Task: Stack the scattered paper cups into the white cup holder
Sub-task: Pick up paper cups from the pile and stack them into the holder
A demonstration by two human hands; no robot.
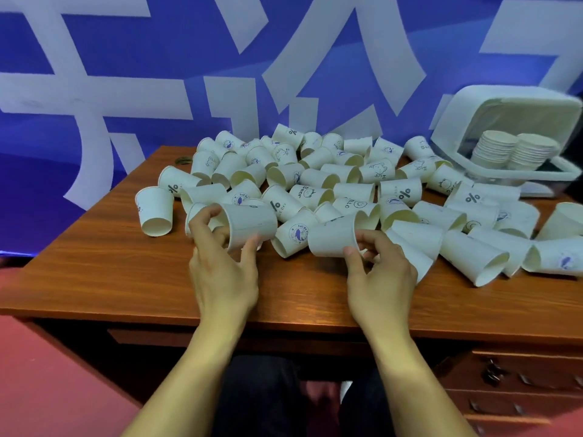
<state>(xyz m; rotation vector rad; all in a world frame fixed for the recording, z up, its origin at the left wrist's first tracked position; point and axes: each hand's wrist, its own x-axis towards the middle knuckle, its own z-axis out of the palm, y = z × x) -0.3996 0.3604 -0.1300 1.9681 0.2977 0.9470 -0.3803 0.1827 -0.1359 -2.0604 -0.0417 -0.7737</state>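
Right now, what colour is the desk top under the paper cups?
The wooden desk top is reddish-brown; head view.

A blue banner (157,74) with white strokes hangs at twelve o'clock; wooden desk (110,279) centre, drawers (520,389) at four, red floor (47,373) at eight.

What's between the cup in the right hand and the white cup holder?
Loose paper cups crowd the wooden table from the right hand and its cup to the white cup holder, seen in the head view.
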